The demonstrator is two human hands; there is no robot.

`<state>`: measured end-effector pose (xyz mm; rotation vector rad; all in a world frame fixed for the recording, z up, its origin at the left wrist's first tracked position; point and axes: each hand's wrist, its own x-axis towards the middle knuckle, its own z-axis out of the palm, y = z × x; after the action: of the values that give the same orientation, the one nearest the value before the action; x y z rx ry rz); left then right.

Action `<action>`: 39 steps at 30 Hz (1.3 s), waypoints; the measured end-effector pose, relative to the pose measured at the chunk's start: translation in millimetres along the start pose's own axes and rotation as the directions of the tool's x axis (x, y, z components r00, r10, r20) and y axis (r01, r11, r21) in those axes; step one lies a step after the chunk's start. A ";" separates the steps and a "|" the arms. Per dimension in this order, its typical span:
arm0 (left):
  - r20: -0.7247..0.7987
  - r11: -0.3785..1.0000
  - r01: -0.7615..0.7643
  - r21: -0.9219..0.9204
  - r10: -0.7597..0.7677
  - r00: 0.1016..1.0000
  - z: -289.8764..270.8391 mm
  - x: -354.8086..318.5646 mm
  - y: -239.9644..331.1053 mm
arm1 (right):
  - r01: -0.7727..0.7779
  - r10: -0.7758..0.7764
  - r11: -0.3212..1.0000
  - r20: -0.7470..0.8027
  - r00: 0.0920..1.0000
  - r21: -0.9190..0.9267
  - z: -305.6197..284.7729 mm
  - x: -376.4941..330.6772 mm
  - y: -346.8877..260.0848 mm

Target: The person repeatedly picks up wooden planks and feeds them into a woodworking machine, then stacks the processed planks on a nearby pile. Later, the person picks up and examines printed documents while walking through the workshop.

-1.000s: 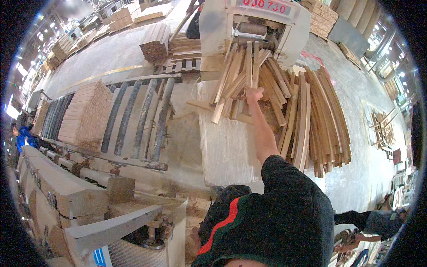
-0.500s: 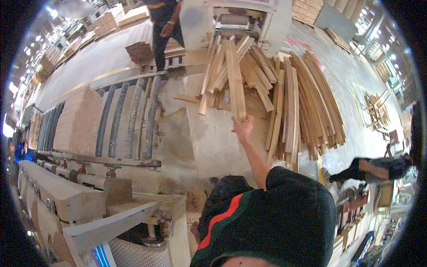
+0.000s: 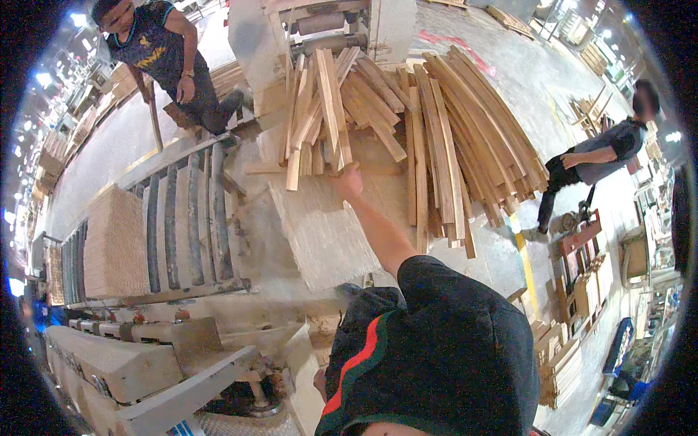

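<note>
In the head view, your right hand (image 3: 350,182) was stretched out ahead of you at the near end of a loose pile of pale, narrow wooden slats (image 3: 327,102). The hand touched the lower end of one slat in that pile, but whether its grip was closed round the wood or merely laid against it could not be told from this angle. Your left hand was not in view.

The slats lay fanned at the mouth of a white boxy machine with rollers (image 3: 320,29) and rested on a pale, dusty table (image 3: 320,232) that sloped toward you. Just to the right of them lay a second, larger heap of long curved brown wooden strips (image 3: 472,145), spread from the machine down to the concrete floor (image 3: 502,73); it crowded the right flank of your arm.

To your left ran a bed of grey metal conveyor rollers (image 3: 182,218), with a block of stacked light wood (image 3: 113,240) on its far left. A person in a dark shirt (image 3: 163,58) stood beyond the rollers at upper left, and another person in a grey top (image 3: 603,152) bent forward at the right, well apart from you.
</note>
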<state>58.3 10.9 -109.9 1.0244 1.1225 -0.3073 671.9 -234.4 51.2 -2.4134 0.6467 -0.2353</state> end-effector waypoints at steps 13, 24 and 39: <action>0.077 0.997 -0.034 0.064 0.029 0.997 -5.4 26.8 17.1 | -0.016 0.015 0.999 0.036 0.999 0.036 -203.8 -80.8 73.6; 0.158 0.994 -0.071 0.079 0.058 0.986 -19.9 35.8 16.3 | -0.199 0.182 0.974 -0.143 0.973 -0.109 -283.9 -48.7 168.2; 0.077 0.996 -0.090 -0.022 0.091 0.993 -123.6 -47.5 -44.3 | -0.190 0.164 0.957 -0.131 0.978 -0.217 -296.2 -161.1 159.3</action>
<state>-66.1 73.4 -99.7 1.0354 1.0042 -0.2617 376.9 -418.1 186.4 -2.5536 0.9846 -0.2321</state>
